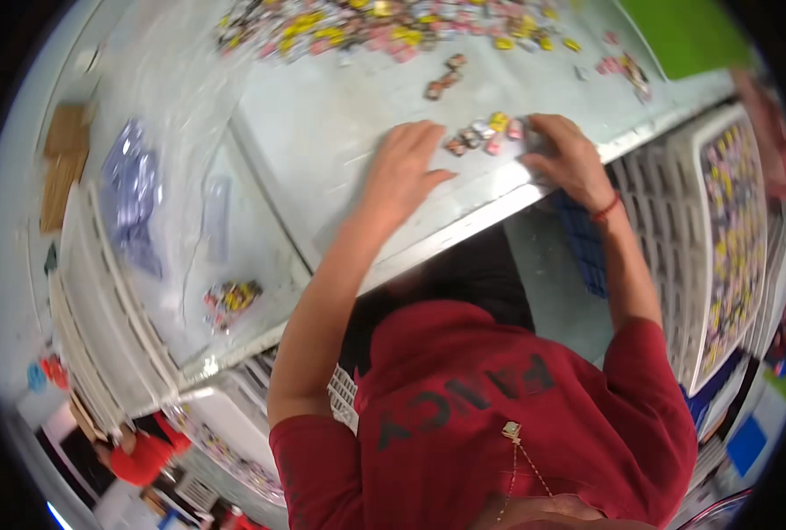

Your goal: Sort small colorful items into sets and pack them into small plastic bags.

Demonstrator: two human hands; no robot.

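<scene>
Between my two hands lies a short cluster of small wrapped candies (472, 137) in brown, silver, yellow and pink on the pale worktable (322, 124). My left hand (404, 172) rests on the table at the cluster's left end, fingers stretched and thumb apart, holding nothing. At the other end, my right hand (571, 157) is open, thumb spread from the fingers. Its fingertips are close to a pink candy (515, 130); whether they touch cannot be made out. A few brown candies (446, 78) lie just beyond the cluster.
A large heap of mixed candies (393, 26) covers the table's far side. Stacked white crates (702, 256) holding candies stand at right, below a green surface (689, 35). Clear plastic bags (132, 194) and a small candy pile (231, 303) lie at left. Another person in red (141, 455) is lower left.
</scene>
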